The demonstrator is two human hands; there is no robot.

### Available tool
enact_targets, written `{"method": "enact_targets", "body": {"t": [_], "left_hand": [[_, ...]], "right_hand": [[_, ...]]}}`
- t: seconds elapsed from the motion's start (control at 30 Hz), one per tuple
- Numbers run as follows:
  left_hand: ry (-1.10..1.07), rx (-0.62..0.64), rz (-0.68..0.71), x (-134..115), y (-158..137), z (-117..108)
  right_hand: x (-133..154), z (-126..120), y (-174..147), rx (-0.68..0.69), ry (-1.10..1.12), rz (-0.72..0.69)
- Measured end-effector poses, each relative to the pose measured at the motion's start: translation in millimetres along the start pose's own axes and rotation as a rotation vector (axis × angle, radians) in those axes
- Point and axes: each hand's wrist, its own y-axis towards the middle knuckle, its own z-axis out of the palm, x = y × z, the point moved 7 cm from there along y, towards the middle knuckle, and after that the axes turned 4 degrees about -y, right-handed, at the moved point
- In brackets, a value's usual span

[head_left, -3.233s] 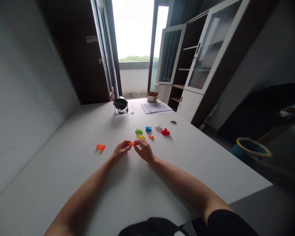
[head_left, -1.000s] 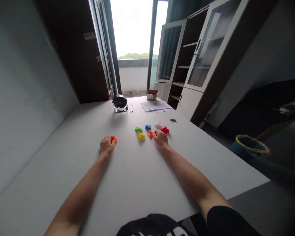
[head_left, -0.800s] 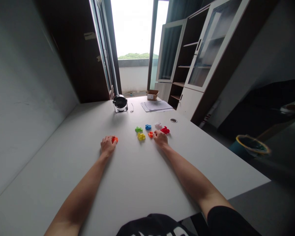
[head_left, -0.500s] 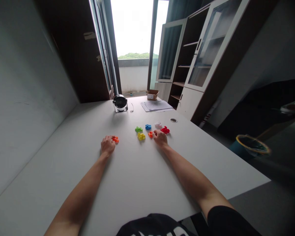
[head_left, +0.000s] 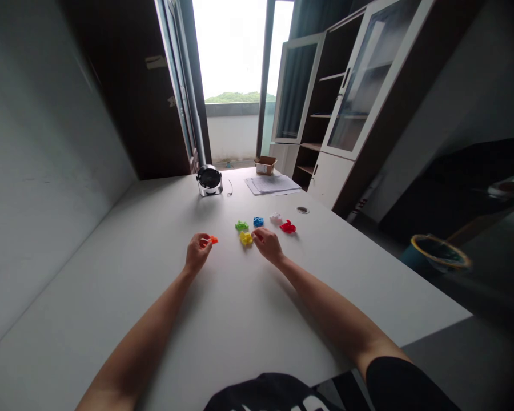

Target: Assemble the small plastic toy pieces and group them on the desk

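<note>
My left hand [head_left: 198,252] is closed in a pinch on a small orange plastic piece [head_left: 213,240], which sticks out past the fingertips. To its right, my right hand [head_left: 269,245] has its fingers bent together beside a yellow piece [head_left: 245,238]; whatever is in them is hidden. Behind the yellow piece lies a green piece [head_left: 241,225]. A blue piece [head_left: 258,221] sits just beyond my right fingers. Further right are a pale pink-white piece [head_left: 276,218] and a red piece [head_left: 288,226]. Their exact shapes are too small to tell.
A round black and silver device [head_left: 209,180] stands at the far side of the white table [head_left: 231,319]. Papers [head_left: 272,184] and a small open cardboard box [head_left: 265,165] are at the back right. A round cable hole [head_left: 302,210] lies near the right edge.
My left hand has moved right with the orange piece. My right hand has shifted left toward the yellow piece, and the second orange piece beside it is out of sight.
</note>
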Motion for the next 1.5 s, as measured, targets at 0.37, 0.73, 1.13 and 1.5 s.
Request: {"method": "enact_targets", "body": {"t": [0.37,0.73,1.13,1.5], "left_hand": [[-0.198,0.183,-0.144,-6,-13,37],[-0.661,0.210,-0.466,-16,-34,65],[-0.896,0.286,-0.621,-27,-47,81],[-0.528,0.289,-0.361,-25,-31,60]], "right_hand": [[51,35,-24,0.279,0.190,-0.166],[70,35,-34,0.237,0.058,-0.278],[81,23,-37,0.114,-0.004,-0.490],[61,31,-24,0.267,0.438,-0.054]]}}
